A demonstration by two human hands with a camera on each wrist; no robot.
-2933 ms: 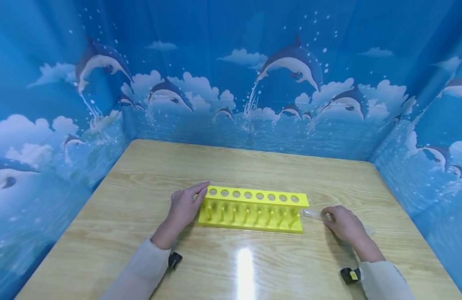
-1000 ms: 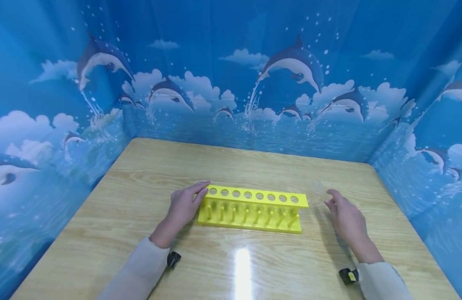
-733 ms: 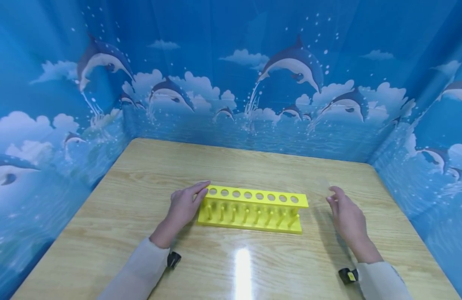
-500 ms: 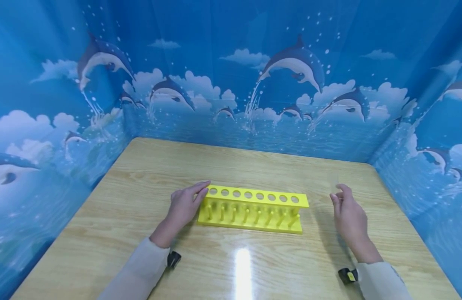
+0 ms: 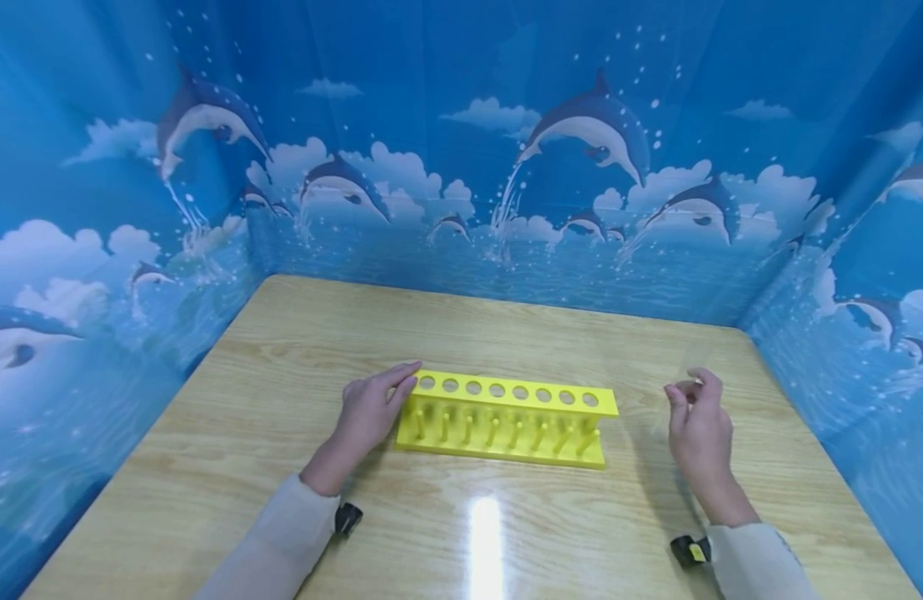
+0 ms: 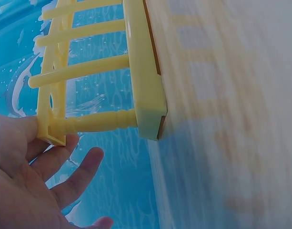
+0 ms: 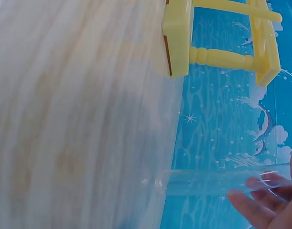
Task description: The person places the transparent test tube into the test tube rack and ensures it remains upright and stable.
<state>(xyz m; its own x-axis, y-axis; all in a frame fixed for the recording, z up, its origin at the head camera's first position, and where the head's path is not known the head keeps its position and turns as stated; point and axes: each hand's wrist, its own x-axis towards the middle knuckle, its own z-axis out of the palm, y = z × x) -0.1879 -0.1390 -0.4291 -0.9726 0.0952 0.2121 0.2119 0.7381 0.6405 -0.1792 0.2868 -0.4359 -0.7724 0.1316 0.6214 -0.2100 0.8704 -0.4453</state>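
A yellow test tube rack [image 5: 499, 454] stands upright on the table, its top plate pierced by a row of round holes above a row of pegs. My left hand [image 5: 371, 410] pinches the left end of that top plate between thumb and fingers; in the left wrist view the other fingers of this left hand [image 6: 45, 176] spread away from it. To the right of the rack, my right hand [image 5: 703, 429] holds a clear test tube [image 7: 207, 182] in its fingers. The tube is nearly invisible in the head view; the right wrist view shows it roughly upright, its lower end close over the tabletop.
The wooden table [image 5: 319, 333] has rounded back corners. A blue curtain [image 5: 461, 167] printed with dolphins encloses its back and sides. Black wrist cameras, the left one [image 5: 348, 519] and the right one [image 5: 690, 551], sit at the sleeves. Glare lies on the table's front.
My right hand has lifted the test tube from lying near the rack's right end, tilted it up and shifted slightly to the right. The left hand and the rack stay put.
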